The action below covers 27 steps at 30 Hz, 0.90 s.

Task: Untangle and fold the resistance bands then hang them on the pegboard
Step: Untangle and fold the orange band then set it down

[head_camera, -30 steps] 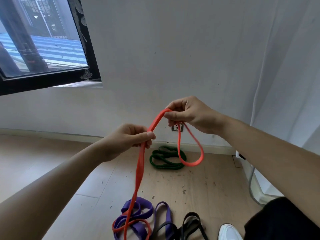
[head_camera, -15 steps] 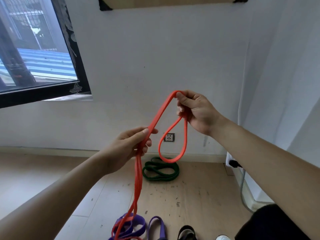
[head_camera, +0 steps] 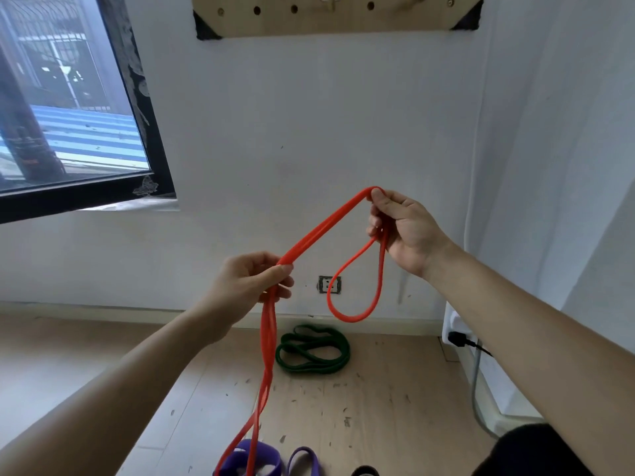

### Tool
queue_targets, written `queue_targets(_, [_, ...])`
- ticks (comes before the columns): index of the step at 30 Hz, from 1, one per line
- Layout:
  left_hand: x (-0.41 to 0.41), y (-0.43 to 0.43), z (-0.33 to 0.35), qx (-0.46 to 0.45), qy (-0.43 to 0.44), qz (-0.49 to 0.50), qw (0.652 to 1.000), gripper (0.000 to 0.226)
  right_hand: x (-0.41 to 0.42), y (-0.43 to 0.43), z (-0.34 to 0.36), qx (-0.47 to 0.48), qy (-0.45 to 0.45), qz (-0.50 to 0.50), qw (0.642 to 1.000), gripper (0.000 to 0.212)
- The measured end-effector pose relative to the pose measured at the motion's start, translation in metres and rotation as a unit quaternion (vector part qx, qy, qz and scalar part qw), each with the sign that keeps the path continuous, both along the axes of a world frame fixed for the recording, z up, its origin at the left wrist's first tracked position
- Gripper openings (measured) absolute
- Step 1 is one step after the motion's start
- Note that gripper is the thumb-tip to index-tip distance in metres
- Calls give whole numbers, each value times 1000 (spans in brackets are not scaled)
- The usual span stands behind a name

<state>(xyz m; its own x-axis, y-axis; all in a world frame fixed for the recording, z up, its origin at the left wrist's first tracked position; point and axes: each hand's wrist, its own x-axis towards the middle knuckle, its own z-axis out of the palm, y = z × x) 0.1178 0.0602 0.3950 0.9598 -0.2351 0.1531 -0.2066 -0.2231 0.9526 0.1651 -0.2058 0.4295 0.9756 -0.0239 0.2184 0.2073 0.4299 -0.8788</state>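
I hold a red resistance band [head_camera: 321, 230] in both hands at chest height. My right hand [head_camera: 403, 230] pinches its folded top end, and a loop hangs below that hand. My left hand [head_camera: 252, 281] grips the doubled strands lower and to the left; from there the band drops to the floor. A green band [head_camera: 312, 350] lies coiled on the floor by the wall. Purple bands [head_camera: 254, 458] lie at the bottom edge, under the red band's tail. The wooden pegboard [head_camera: 338, 15] hangs on the wall at the top, only its lower edge showing.
A black-framed window [head_camera: 74, 108] fills the upper left. A wall socket [head_camera: 330, 284] sits low on the wall behind the band. At right, a plug and cable [head_camera: 462, 340] run along a white unit. The end of a black band [head_camera: 366, 471] peeks in at the bottom edge.
My view has tilted up, so the pegboard now shows and the floor bands have slid down. Both hands have risen with the red band, the right hand higher and farther right.
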Motion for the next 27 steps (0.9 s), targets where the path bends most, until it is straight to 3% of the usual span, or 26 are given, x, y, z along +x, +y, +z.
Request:
queue_targets(9, [28, -1, 60, -45, 2, -52, 998, 21, 11, -11, -6, 49, 26, -25, 998, 9])
queue_targets(12, [39, 12, 81, -131, 5, -52, 990, 25, 11, -10, -10, 28, 26, -3, 999, 14])
queue_targets(19, [26, 26, 23, -170, 65, -7, 983, 41, 15, -10, -28, -58, 65, 21, 996, 10])
queue_targets(22, [26, 28, 15, -133, 28, 62, 989, 30, 15, -12, -38, -105, 82, 52, 990, 14])
queue_targets(27, [24, 26, 5, 26, -87, 131, 987, 14, 19, -16, -44, -120, 70, 53, 989, 13])
